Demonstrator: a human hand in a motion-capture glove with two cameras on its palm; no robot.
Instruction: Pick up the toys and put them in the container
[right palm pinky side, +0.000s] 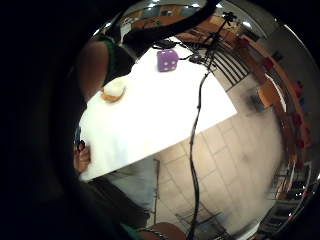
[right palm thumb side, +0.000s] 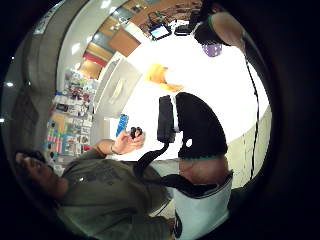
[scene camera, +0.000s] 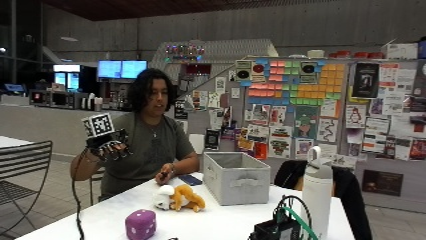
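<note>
While the outside view shows the gloved right hand (scene camera: 110, 148) raised beside the shoulder, grip loosely curled and holding nothing, the plush toy (scene camera: 178, 197) and purple die (scene camera: 140, 224) lie on the desk (scene camera: 219, 220) near the grey container (scene camera: 235, 178). From the little-finger palm view, die (right palm pinky side: 167, 60) and plush (right palm pinky side: 113, 90) sit well apart, so lowering onto the nearer plush first seems wise.

Grey fabric storage container (scene camera: 235, 178): interior hidden behind its near wall from the outside view. Small dark object in the bare left hand (scene camera: 164, 175), just beside the container: too small to identify. Black electronic device with green cable (scene camera: 283, 229), in front of the container: cut off by the lower edge.
</note>
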